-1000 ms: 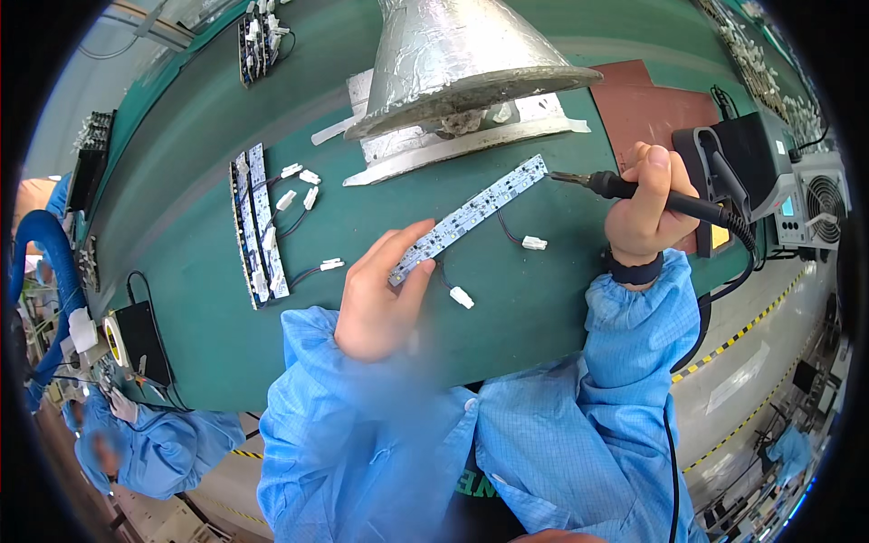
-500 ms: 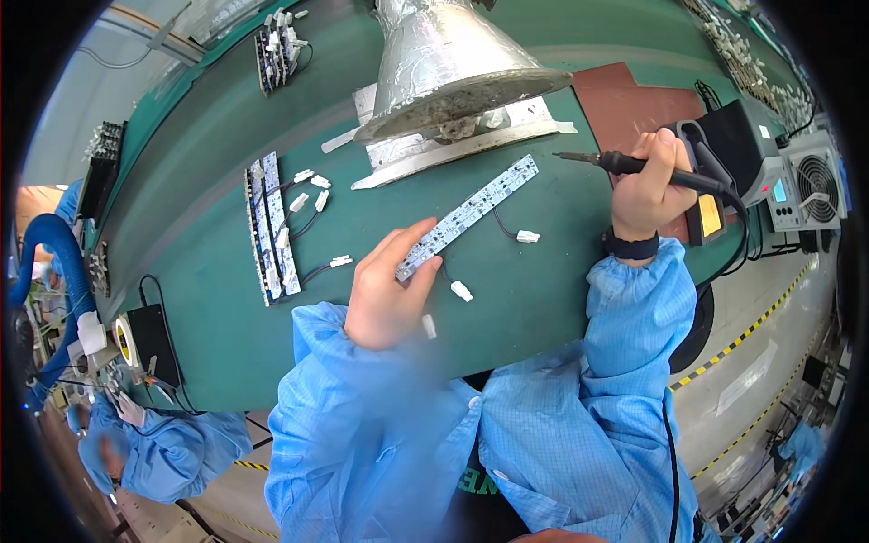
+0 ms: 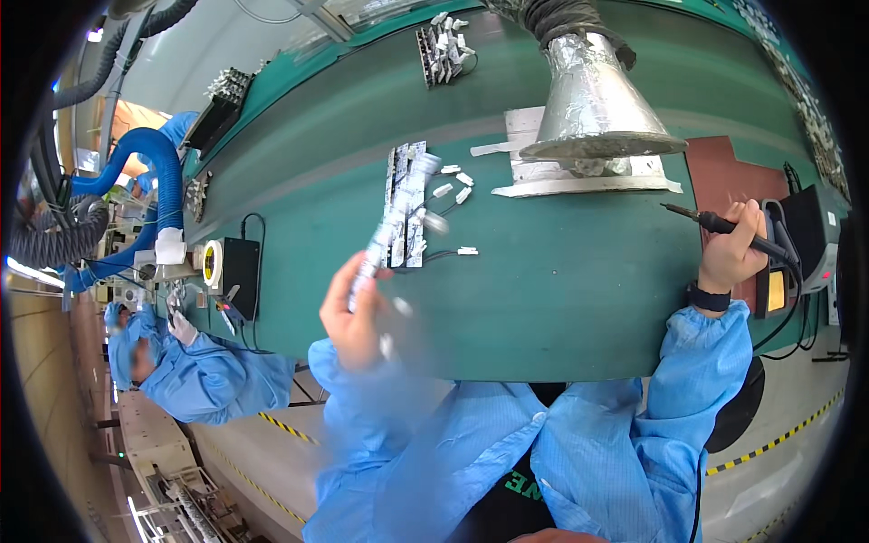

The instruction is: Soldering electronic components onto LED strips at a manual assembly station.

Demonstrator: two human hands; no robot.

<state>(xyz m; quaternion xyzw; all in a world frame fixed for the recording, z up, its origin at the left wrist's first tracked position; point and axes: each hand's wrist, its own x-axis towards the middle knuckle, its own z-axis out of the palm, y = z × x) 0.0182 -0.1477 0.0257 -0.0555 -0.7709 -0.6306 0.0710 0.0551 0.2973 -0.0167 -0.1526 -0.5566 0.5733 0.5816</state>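
My left hand [image 3: 351,317] pinches the near end of a narrow circuit board strip [image 3: 374,253], which is blurred by motion. The strip slants up and away, its far part crossing in front of similar circuit boards [image 3: 415,226] lying side by side on the green bench. Whether it touches them I cannot tell. Short wires with white connectors [image 3: 464,179] stick out to the right of those boards. My right hand [image 3: 731,258] is closed around a soldering iron [image 3: 717,223], its tip pointing left above the bench, away from the boards.
A foil-covered fume hood [image 3: 602,95] stands over a white base at the back. At right are a brown mat [image 3: 720,167] and a soldering station [image 3: 812,231]. More boards [image 3: 444,54] are stacked at the back. A black box [image 3: 241,281] and a co-worker [image 3: 222,380] are at left.
My left hand has carried the strip leftward to the boards on the bench. My right hand keeps the soldering iron on the right. The whole view has turned left.
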